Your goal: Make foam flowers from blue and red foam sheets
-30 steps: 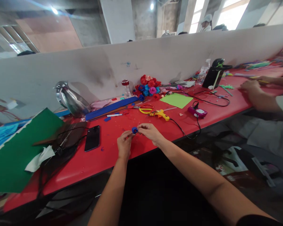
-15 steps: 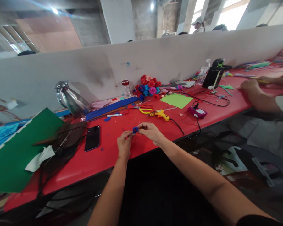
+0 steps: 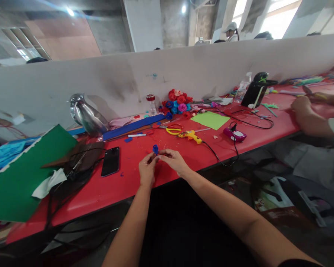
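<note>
A small dark-blue rolled flower [image 3: 155,149] stands upright between my fingertips, above the red table [image 3: 139,163]. My left hand [image 3: 147,169] pinches its lower end from the left. From the right, my right hand [image 3: 173,161] closes thumb and finger on the same base. Beyond my hands lie a yellow hot glue gun [image 3: 191,136] and yellow-handled scissors [image 3: 173,131]. A bunch of red, blue and pink flowers [image 3: 178,101] rests against the low wall.
A black phone [image 3: 110,161] and a green board [image 3: 30,178] are on the left, near a metal jug [image 3: 87,116]. Blue strips [image 3: 136,126] and a lime sheet [image 3: 210,120] lie behind. A cord runs to a purple box [image 3: 235,134]. A co-worker's hand [image 3: 302,105] is at right.
The blue flower has tipped from facing me to upright, and my fingers have shifted down to its base. My right hand has come slightly lower and closer to the left.
</note>
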Available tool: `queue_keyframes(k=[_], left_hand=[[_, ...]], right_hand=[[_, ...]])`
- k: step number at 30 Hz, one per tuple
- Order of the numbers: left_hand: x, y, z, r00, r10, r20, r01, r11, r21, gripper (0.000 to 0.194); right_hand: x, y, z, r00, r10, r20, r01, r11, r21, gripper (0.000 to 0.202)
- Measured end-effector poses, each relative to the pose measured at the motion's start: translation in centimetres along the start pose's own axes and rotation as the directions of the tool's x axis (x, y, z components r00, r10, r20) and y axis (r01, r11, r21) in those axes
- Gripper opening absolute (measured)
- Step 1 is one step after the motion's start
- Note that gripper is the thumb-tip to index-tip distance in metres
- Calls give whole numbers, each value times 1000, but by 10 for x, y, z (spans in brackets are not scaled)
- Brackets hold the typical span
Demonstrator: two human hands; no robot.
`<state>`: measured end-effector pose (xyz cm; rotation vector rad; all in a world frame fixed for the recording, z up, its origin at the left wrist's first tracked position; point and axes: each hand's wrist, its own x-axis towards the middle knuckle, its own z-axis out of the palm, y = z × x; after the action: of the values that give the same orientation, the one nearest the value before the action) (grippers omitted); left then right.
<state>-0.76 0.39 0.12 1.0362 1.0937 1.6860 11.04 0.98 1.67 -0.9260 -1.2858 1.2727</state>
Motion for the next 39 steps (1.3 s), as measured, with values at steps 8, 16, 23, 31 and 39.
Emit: queue_keyframes(k=[8, 16, 23, 31, 39], left_hand=[[-7, 1, -2, 995, 23, 95, -32, 995, 92, 25], [-19, 36, 7, 990, -138, -40, 137, 990, -31, 20], [-19, 52, 13, 976, -207, -74, 207, 978, -5, 16], [-18, 58, 11, 968, -245, -59, 245, 969, -10, 12], [-18, 61, 9, 949, -301, -94, 298, 953, -48, 11]], right_hand=[[5, 4, 1, 994, -70, -83, 46, 963, -266, 9], [-1, -13, -5, 980, -179, -86, 115, 863, -492, 10], [-7, -21, -5, 948, -319, 7, 262, 765, -588, 13], [-9, -20, -5, 942, -335, -20, 274, 801, -533, 9], [-12, -22, -4, 937, -348, -12, 278, 768, -577, 10]])
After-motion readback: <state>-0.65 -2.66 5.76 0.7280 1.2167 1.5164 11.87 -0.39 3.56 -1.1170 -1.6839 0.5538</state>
